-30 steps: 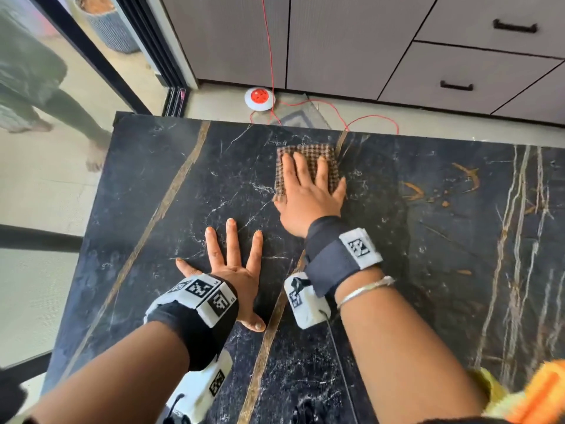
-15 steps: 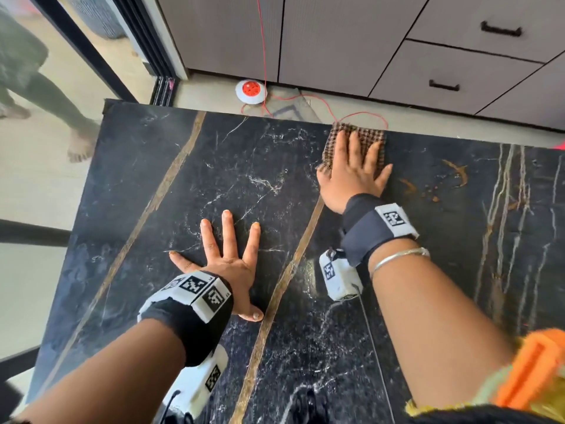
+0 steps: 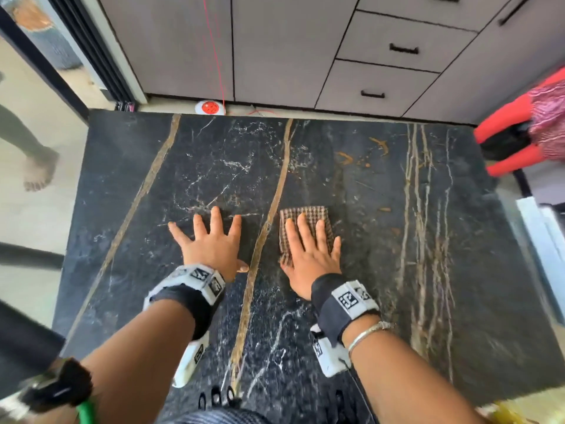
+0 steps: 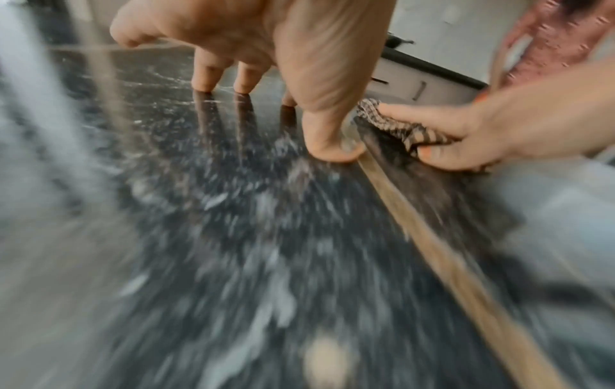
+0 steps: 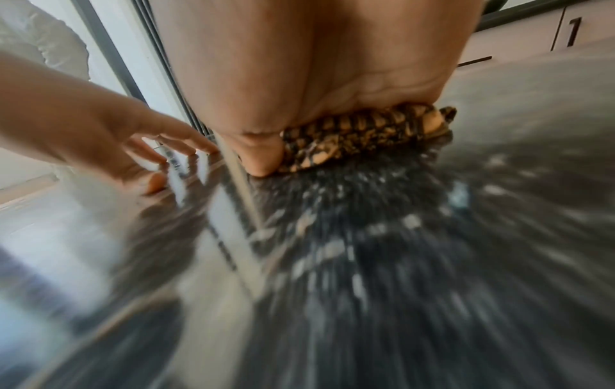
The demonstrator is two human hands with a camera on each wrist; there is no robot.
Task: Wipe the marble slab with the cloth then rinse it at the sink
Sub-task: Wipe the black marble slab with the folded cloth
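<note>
A black marble slab (image 3: 382,270) with gold and white veins fills the head view. On it, just right of the middle gold vein, lies a folded brown checked cloth (image 3: 308,217). My right hand (image 3: 310,249) lies flat on the cloth with straight fingers and presses it to the slab; the right wrist view shows the cloth (image 5: 359,134) bunched under the palm. My left hand (image 3: 211,240) rests spread and flat on the bare slab to the left of the vein, holding nothing. In the left wrist view its fingertips (image 4: 336,152) touch the stone.
Orange-brown smears (image 3: 351,159) mark the slab beyond the cloth. Grey cabinets with drawers (image 3: 382,81) stand past the far edge, with a red-and-white socket (image 3: 210,107) and red cord on the floor. A red seat (image 3: 513,139) sits at right. Someone's bare foot (image 3: 39,172) is at left.
My right hand has drawn the cloth back from the slab's far edge toward me, level with my left hand. The left hand has stayed flat on the slab.
</note>
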